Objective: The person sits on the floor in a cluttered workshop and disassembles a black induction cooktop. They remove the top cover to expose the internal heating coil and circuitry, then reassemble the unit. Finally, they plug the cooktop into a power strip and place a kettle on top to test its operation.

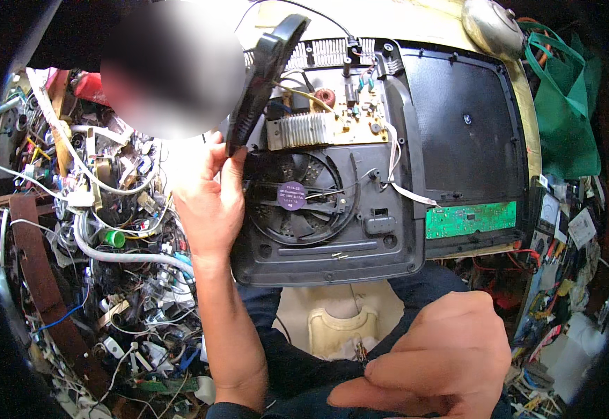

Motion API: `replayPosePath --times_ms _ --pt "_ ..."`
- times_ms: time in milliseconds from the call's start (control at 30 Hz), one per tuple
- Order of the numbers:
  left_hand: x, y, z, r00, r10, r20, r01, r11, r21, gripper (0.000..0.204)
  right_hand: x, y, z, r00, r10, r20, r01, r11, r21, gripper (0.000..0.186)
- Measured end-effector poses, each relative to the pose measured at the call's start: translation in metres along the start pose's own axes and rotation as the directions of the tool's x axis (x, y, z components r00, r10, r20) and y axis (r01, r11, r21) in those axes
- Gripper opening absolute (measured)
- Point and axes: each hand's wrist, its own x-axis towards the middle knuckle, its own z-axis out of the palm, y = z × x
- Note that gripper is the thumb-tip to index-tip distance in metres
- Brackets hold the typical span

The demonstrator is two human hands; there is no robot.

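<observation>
Item: opened induction cooker base [318, 258], dark grey plastic shell, lying across our lap at the centre of the scene, insides up.

Contents: round black coil disc [266, 80], lifted off and tipped on edge at the far left corner, wires trailing to it; cooling fan [294, 199] exposed beneath, with a purple hub label; ribbed heat sink [301, 129] and tan circuit board [346, 105] on the far side; green control board [468, 218] at the right; black glass top panel [461, 119] folded out to the far right.

Hands: our left hand [210, 202] rests against the shell's left edge, fingers wrapped at the lower rim of the tilted coil disc, propping it. Our right hand [430, 356] sits near, low right, clenched into a loose fist; we cannot tell whether it holds anything.

Progress, as we judge it: casing opened and coil raised; fan and boards not yet removed.

Surroundings: tangled heap of wires and scrap parts [109, 230] crowds the left; green cloth bag [563, 119] far right. Open room is chiefly near, over the lap.
</observation>
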Motion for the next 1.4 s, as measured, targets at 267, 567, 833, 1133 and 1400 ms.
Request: replayPosePath --times_ms 267,567,833,1133,1400 --pt "0.005 0.013 0.001 1.000 0.027 0.008 -0.027 0.999 0.039 0.014 -0.021 0.033 0.027 0.991 -0.055 -0.125 0.068 0.993 0.099 0.031" --pt "0.007 0.008 0.005 0.999 0.042 -0.030 -0.043 0.998 -0.053 0.013 -0.018 0.076 0.045 0.944 -0.304 0.125 0.305 0.952 0.009 0.031" --pt "0.006 0.005 0.003 1.000 0.027 -0.002 -0.026 0.996 0.089 0.013 -0.020 0.086 0.046 0.956 -0.205 0.208 0.200 0.979 0.046 0.027" --pt "0.007 0.009 0.002 0.999 0.019 -0.049 -0.020 1.000 -0.021 0.017 -0.009 0.077 0.053 0.958 -0.147 0.245 0.142 0.989 0.038 0.024" --pt "0.006 0.001 0.003 0.995 0.078 -0.068 -0.078 0.997 0.012 0.015 -0.008 0.077 0.060 0.956 -0.150 0.253 0.140 0.989 0.054 0.024"
